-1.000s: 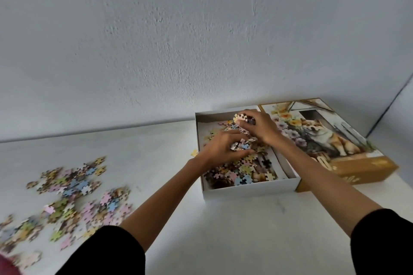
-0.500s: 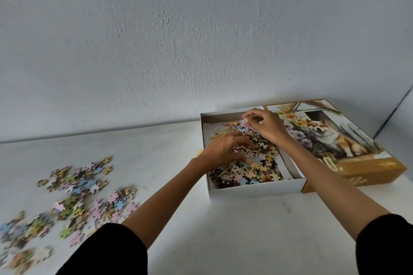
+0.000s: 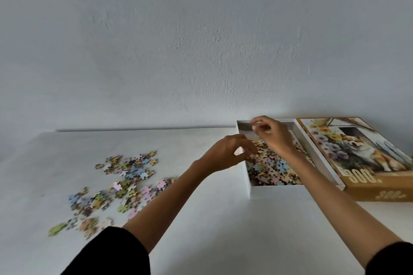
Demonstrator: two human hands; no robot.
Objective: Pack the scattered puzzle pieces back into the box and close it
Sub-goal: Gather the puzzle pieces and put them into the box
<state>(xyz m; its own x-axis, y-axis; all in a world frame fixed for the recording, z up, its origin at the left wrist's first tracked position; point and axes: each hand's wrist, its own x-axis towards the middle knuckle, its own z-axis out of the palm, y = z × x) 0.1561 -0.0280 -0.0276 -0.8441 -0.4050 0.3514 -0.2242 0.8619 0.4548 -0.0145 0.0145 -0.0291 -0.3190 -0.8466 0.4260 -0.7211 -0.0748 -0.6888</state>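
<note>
A white box tray [image 3: 279,192] stands on the table at the right, with a heap of puzzle pieces [image 3: 273,169] inside. Its lid [image 3: 362,156], printed with a dog and flowers, lies face up against the tray's right side. Scattered puzzle pieces [image 3: 125,176] cover the table at the left. My left hand [image 3: 225,154] hovers over the tray's left wall, fingers loosely curled, and I see nothing in it. Above the tray's far end my right hand [image 3: 273,136] also hangs loosely curled, with no piece plainly held.
The white table [image 3: 201,219] runs up to a pale wall [image 3: 201,51] just behind the tray. My two forearms in black sleeves reach across the table's front.
Both hands have lifted off the heap in the tray and let the pieces go. My left hand has drawn back left to the tray's wall.
</note>
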